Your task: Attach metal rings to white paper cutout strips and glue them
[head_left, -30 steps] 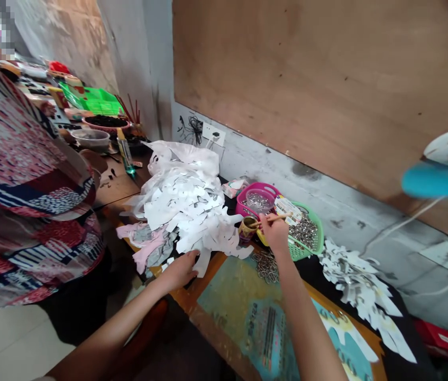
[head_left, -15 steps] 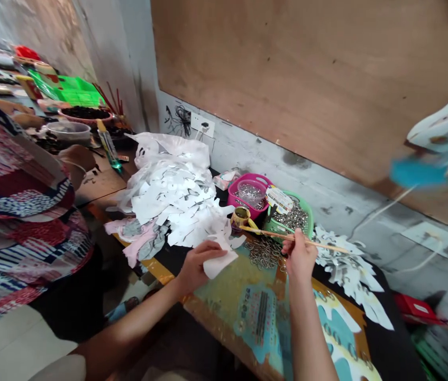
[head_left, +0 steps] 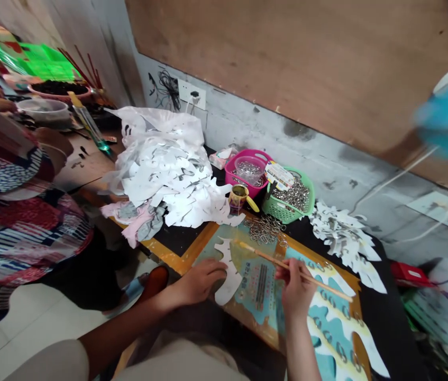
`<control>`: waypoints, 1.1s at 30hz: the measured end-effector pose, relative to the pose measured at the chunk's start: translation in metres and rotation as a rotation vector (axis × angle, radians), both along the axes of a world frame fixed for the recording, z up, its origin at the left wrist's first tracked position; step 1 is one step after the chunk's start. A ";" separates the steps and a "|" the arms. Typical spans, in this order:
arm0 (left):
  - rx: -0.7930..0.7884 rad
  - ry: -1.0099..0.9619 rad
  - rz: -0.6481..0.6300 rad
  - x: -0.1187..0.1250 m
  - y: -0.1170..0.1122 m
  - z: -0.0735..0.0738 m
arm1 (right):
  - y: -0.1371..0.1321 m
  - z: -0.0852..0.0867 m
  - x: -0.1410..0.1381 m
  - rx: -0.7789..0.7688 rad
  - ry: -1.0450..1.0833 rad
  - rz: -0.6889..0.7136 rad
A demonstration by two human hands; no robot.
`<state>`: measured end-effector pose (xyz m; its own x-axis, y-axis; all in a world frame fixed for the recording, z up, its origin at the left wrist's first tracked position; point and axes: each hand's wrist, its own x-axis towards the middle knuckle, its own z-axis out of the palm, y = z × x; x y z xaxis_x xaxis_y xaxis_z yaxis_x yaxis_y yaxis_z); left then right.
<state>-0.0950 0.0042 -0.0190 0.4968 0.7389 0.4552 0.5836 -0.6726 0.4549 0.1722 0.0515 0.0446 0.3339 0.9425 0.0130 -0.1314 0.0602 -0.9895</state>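
Note:
My right hand (head_left: 297, 283) is closed round the wooden handle of a thin brush (head_left: 265, 256). Its yellowish tip reaches the upper part of a white curved cut-out piece (head_left: 229, 275) with a notched edge. That piece lies on the work surface, and my left hand (head_left: 204, 279) grips its left edge. Beyond the brush tip stands a small yellow pot (head_left: 238, 197) with a yellow handle. A heap of loose metal rings (head_left: 265, 228) lies near the pot. To the right, white and blue pieces (head_left: 337, 323) bear rings along their lengths.
A big pile of white cut-outs (head_left: 168, 185) spills from a plastic bag. Pink (head_left: 229, 170) and green (head_left: 287, 209) baskets of metal parts stand by the wall. More cut-outs (head_left: 338, 238) lie right. A co-worker in a patterned top (head_left: 29, 222) is on my left.
The cut-out piece has come down from the air onto the work surface with my left hand. The brush has moved from the pot to the piece. My view has tilted down and shifted right.

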 end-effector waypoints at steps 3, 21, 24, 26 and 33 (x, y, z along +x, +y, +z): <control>0.021 -0.003 0.173 -0.002 0.013 0.000 | -0.006 -0.009 -0.005 -0.002 -0.001 -0.014; -0.265 0.171 0.341 -0.008 0.053 -0.002 | 0.055 0.052 -0.033 0.250 0.282 -0.034; -0.262 0.150 0.331 -0.009 0.054 -0.002 | 0.086 0.080 -0.049 0.375 0.249 -0.030; -0.265 0.144 0.331 -0.009 0.054 -0.001 | 0.101 0.095 -0.058 0.438 0.235 -0.026; -0.282 0.126 0.331 -0.009 0.052 0.003 | 0.084 0.096 -0.059 0.487 0.255 0.003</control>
<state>-0.1041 0.0566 -0.0160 0.2514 0.9538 0.1643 0.8088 -0.3003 0.5056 0.1135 0.1353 0.1406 0.3813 0.8488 0.3664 -0.3645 0.5022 -0.7842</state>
